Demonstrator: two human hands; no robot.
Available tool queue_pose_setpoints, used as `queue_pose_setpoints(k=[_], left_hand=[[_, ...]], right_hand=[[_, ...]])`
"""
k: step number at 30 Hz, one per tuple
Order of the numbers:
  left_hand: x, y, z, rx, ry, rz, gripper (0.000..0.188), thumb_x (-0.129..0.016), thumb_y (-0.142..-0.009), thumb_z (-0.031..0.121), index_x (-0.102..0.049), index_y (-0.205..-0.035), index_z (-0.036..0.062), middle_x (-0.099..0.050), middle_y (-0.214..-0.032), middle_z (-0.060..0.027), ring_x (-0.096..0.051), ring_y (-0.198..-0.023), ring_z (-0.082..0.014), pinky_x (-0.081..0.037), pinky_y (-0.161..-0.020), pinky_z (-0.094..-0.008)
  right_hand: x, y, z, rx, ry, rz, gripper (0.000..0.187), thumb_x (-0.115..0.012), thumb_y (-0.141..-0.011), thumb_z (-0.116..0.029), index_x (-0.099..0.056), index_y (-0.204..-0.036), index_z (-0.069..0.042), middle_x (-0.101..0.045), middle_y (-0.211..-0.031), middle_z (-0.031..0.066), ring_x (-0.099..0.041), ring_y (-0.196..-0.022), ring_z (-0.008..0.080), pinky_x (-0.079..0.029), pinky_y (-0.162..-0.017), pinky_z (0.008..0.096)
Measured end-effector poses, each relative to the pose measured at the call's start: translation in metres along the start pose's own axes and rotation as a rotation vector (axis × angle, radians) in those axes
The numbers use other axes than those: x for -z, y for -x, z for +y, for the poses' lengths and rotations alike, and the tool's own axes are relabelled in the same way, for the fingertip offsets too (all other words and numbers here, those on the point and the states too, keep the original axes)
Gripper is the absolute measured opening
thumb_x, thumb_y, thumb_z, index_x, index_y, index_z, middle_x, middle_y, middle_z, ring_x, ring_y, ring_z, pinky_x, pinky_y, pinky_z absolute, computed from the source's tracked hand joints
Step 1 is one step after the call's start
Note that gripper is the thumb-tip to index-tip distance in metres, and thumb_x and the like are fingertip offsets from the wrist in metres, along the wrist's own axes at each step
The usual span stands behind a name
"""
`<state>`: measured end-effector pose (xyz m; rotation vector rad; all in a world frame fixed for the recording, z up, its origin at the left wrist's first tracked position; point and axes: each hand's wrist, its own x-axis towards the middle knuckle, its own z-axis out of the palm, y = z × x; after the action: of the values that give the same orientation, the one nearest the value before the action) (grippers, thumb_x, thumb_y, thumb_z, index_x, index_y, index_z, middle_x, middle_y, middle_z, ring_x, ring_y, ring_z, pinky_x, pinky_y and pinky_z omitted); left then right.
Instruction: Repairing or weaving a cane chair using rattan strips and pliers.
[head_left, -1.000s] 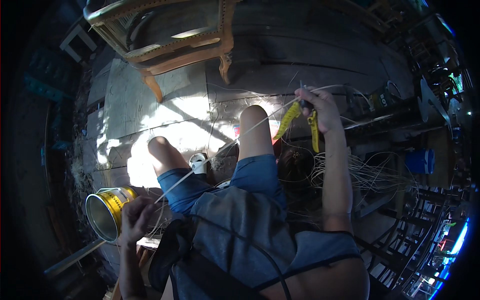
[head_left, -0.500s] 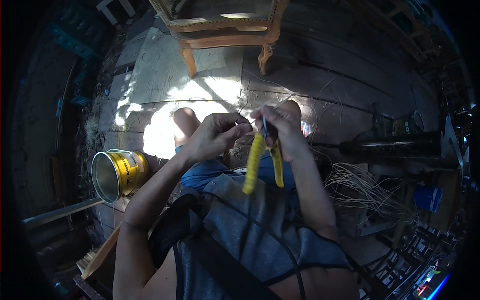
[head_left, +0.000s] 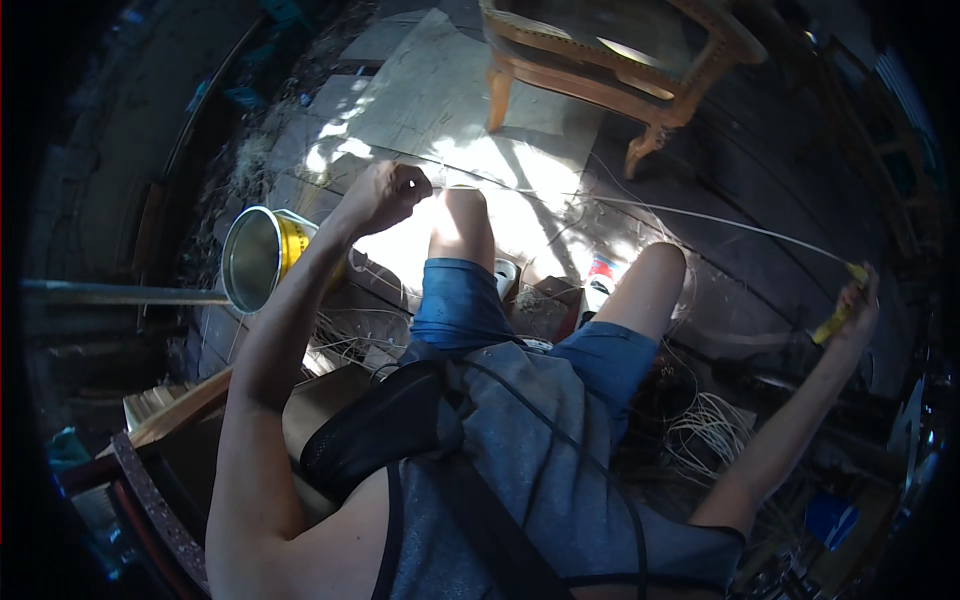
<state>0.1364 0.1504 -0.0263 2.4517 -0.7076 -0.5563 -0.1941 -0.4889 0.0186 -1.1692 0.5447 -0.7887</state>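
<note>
My left hand (head_left: 385, 193) is raised over my left knee, fingers closed on one end of a long thin cane strand (head_left: 700, 217). The strand stretches taut to the right across both knees. My right hand (head_left: 855, 303) is flung out to the far right and grips yellow-handled pliers (head_left: 838, 318), whose jaws hold the other end of the strand. I sit in blue shorts and a grey apron.
A yellow metal can (head_left: 262, 254) lies on its side left of my left arm. A wooden chair frame (head_left: 625, 60) stands on the plank floor ahead. Loose cane strands (head_left: 715, 425) are heaped at my right. A blue tub (head_left: 830, 517) sits at lower right.
My hands were together at my knees half a second ago. Now they have pulled wide apart, left hand up-left, right hand with the pliers far right, drawing the strand out straight.
</note>
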Motion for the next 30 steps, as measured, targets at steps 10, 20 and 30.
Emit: queue_pose_setpoints(k=[10, 20, 30], left_hand=[[0.082, -0.001, -0.134, 0.424, -0.357, 0.323, 0.025, -0.055, -0.085, 0.025, -0.069, -0.099, 0.0100, -0.067, -0.097, -0.0155, -0.065, -0.089, -0.0321, -0.051, -0.080, -0.0393], [0.065, -0.003, -0.079, 0.333, 0.878, 0.064, 0.014, -0.066, -0.087, 0.018, -0.064, -0.093, 0.0056, -0.059, -0.079, 0.0003, -0.044, -0.053, -0.0037, -0.032, -0.043, -0.0164], [-0.043, 0.022, 0.123, -0.073, 0.891, -0.468, 0.019, -0.058, -0.093, 0.022, -0.066, -0.096, 0.0045, -0.056, -0.066, 0.0026, -0.048, -0.056, -0.0034, -0.038, -0.051, -0.0187]], right_hand=[[0.225, -0.061, -0.064, 0.303, 0.568, 0.087, 0.037, -0.054, -0.094, -0.031, -0.056, -0.113, 0.000, -0.056, -0.077, 0.0072, -0.054, -0.073, 0.0113, -0.045, -0.062, 0.0233], [0.096, 0.017, 0.020, -0.559, 0.266, 0.035, 0.025, -0.051, -0.092, -0.029, -0.064, -0.100, -0.009, -0.051, -0.064, -0.0034, -0.044, -0.048, 0.0044, -0.036, -0.042, 0.0182], [-0.295, 0.228, 0.120, -0.651, -0.303, -0.781, 0.036, -0.057, -0.091, -0.016, -0.053, -0.124, 0.000, -0.059, -0.073, 0.0034, -0.048, -0.049, 0.0038, -0.038, -0.043, 0.0172]])
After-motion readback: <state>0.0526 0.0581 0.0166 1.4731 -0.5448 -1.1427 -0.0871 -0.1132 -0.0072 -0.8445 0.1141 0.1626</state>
